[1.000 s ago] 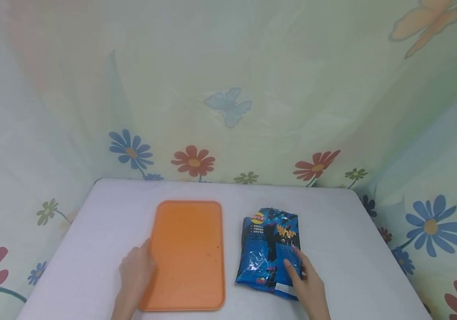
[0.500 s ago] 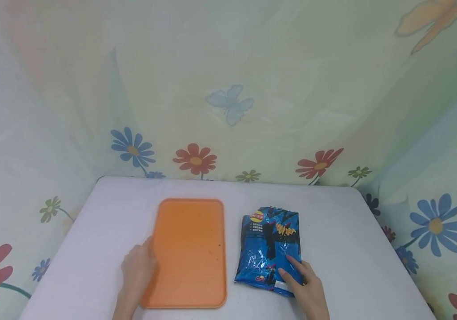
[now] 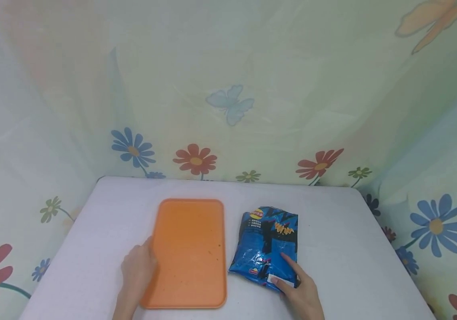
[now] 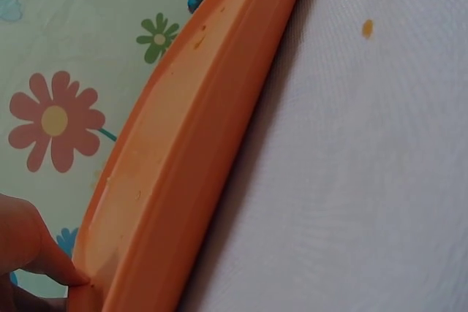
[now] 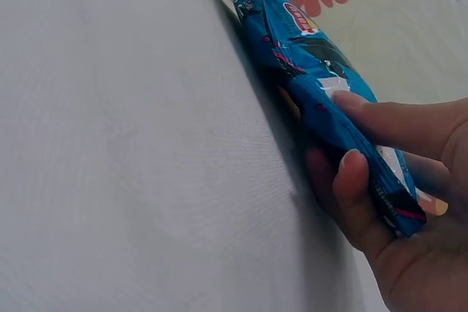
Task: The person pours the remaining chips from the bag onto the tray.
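Note:
An orange rectangular tray (image 3: pixel 189 249) lies on the table, left of the middle. My left hand (image 3: pixel 137 269) grips its left rim; in the left wrist view the thumb (image 4: pixel 55 257) presses at the tray's edge. To the right of the tray is a blue, crinkled bag of chips (image 3: pixel 258 244), printed with a yellow and red logo. My right hand (image 3: pixel 302 291) holds its lower right corner. From the right wrist, the thumb (image 5: pixel 373 111) shows on the bag's front, with other fingers curled around the near edge and underneath.
Both things lie on a table with a white cloth (image 3: pixel 340 249). Small dark specks dot the tray's surface. A curtain (image 3: pixel 284 111) printed with flowers and butterflies hangs behind the table and along both sides.
The bag of chips has slid slightly left towards the tray and turned a little, with my right hand moving along with it. The left hand stays at the tray's rim.

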Available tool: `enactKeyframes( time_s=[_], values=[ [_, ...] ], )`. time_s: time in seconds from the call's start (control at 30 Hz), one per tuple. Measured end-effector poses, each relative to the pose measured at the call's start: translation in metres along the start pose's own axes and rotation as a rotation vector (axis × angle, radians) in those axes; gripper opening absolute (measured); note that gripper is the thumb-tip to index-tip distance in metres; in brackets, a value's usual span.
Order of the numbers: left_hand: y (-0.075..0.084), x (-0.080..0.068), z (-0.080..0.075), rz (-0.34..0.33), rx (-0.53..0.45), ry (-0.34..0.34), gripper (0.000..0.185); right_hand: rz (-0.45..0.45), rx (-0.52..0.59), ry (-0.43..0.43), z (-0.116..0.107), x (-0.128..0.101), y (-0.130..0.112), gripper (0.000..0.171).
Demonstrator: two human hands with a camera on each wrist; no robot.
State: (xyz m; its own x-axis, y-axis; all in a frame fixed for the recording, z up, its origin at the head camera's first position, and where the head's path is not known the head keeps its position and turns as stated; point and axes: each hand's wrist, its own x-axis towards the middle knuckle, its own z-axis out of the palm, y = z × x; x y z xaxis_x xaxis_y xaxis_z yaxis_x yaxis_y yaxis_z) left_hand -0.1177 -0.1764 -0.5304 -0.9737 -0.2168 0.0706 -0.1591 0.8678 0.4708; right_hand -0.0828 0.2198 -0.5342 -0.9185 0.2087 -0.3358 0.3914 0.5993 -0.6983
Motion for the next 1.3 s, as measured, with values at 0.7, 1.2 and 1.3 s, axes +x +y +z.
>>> enactKeyframes(
  time_s=[0.7,1.2,1.3],
  values=[
    [-0.0006,0.0002,0.0023,-0.024,-0.003,-0.012,0.043,-0.033,0.082,-0.004,0.0039,0.0027,0.0034,0.059],
    [-0.0005,-0.001,0.0011,-0.011,-0.02,-0.004,0.043,0.002,0.131,0.053,0.0059,0.0021,-0.0006,0.048],
    [-0.0019,-0.0021,0.0014,0.004,-0.028,0.009,0.042,-0.004,0.136,0.061,0.0045,0.0008,-0.0031,0.047]
  ],
)
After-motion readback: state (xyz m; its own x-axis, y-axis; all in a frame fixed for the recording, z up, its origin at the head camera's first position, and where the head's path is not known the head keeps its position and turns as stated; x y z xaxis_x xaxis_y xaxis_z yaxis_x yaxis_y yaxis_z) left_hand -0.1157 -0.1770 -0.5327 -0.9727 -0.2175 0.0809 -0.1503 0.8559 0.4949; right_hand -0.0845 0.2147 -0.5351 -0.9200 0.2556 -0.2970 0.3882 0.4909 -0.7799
